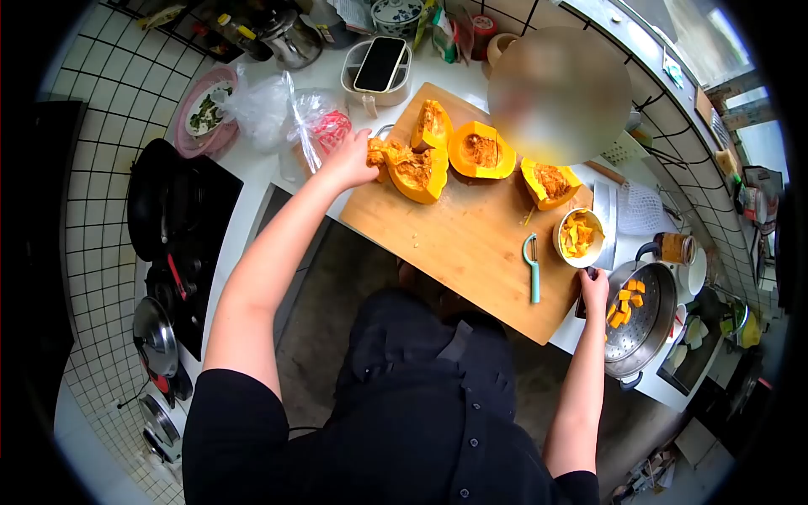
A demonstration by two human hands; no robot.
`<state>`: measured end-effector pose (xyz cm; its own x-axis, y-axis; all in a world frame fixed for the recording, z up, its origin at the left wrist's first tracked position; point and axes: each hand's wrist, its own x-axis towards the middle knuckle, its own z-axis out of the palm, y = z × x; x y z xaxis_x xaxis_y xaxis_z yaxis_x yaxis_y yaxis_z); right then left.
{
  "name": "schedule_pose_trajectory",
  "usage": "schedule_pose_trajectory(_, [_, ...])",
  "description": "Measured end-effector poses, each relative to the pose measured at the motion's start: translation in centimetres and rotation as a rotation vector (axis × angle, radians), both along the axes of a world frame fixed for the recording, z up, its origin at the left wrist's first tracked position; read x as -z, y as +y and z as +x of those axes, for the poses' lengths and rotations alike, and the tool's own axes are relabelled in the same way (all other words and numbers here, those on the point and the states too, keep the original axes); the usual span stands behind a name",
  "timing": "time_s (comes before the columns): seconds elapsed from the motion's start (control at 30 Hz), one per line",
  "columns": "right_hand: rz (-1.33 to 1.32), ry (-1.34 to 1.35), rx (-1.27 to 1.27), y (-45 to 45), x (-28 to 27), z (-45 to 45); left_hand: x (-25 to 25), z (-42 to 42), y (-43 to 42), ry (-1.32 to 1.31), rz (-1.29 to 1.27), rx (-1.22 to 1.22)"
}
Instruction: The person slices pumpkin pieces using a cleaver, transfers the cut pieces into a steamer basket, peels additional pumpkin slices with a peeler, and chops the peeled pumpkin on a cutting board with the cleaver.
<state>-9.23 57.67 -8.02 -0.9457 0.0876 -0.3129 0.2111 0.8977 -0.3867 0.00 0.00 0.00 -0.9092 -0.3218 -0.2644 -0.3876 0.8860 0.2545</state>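
Okay so kitchen layout, using the black cooktop point(215, 231) as reference: there's a white tiled wall point(109, 172) with dark grout right beside it, and a white countertop point(259, 168) running along its edge. Gray floor point(311, 353) to the right of the cooktop, kinda shadowy. Way across from the cooktop, a super bright window point(724, 42) with a second tiled wall point(703, 181) near it.

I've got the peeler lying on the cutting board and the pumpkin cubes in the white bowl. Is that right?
Not quite: the head view shows the pumpkin cubes in the perforated metal pot, not the white bowl; the peeler is on the cutting board.
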Motion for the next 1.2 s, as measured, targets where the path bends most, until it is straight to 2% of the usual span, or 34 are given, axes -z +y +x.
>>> schedule_pose_trajectory(0.07, [-0.012, 0.007, -0.012, -0.2, 0.1, 0.4, 0.9, 1.1, 0.6, -0.047, -0.029, -0.047])
schedule_pose_trajectory(0.1, [0.041, 0.031, -0.011, 1.7, -1.7, -1.4, 3.3, -0.4, 2.1, 0.014, 0.097, -0.066])
schedule_pose_trajectory(0.3, [-0.072, -0.006, 0.025, 1.5, 0.3, -1.0, 3.7, 0.0, 0.5, 0.064, 0.299, -0.180])
schedule_pose_trajectory(0.4, [-0.134, -0.032, 0.073, 2.0, 0.2, -1.2, 4.8, 1.5, 1.3, 0.212, 0.255, -0.293])
schedule_pose_trajectory(0.5, [-0.076, 0.044, 0.032, 1.9, -1.6, -1.4, 4.7, 3.4, 2.6, 0.464, 0.193, -0.344])
schedule_pose_trajectory(0.53, [-0.062, 0.089, -0.015, 1.9, -2.3, -1.4, 4.5, 4.0, 2.7, 0.441, 0.298, -0.390])
schedule_pose_trajectory(0.67, [-0.046, 0.112, -0.036, 2.2, -3.3, -1.9, 4.9, 6.7, 3.3, 0.439, 0.447, -0.596])
schedule_pose_trajectory(0.77, [-0.121, 0.065, 0.038, 2.8, -3.1, -2.6, 2.3, 8.5, 4.6, 0.537, 1.316, -1.035])
schedule_pose_trajectory(0.8, [-0.186, 0.002, 0.110, 2.5, -3.6, -2.7, 1.3, 9.2, 4.7, 0.501, 1.486, -1.062])
schedule_pose_trajectory(0.9, [-0.353, -0.098, 0.243, 1.6, -4.3, -2.6, -0.6, 11.5, 4.9, 0.368, 2.492, -0.919])
schedule_pose_trajectory(0.93, [-0.369, -0.102, 0.256, 1.6, -4.1, -2.6, -2.2, 11.3, 6.0, 0.423, 2.679, -0.926])
schedule_pose_trajectory(1.03, [-0.388, -0.115, 0.269, 1.4, -4.0, -2.5, -5.2, 11.0, 8.1, 0.437, 2.925, -0.703])
schedule_pose_trajectory(1.2, [-0.371, -0.117, 0.276, 1.2, -4.2, -2.3, -6.3, 10.4, 9.4, 0.321, 3.026, -0.617])
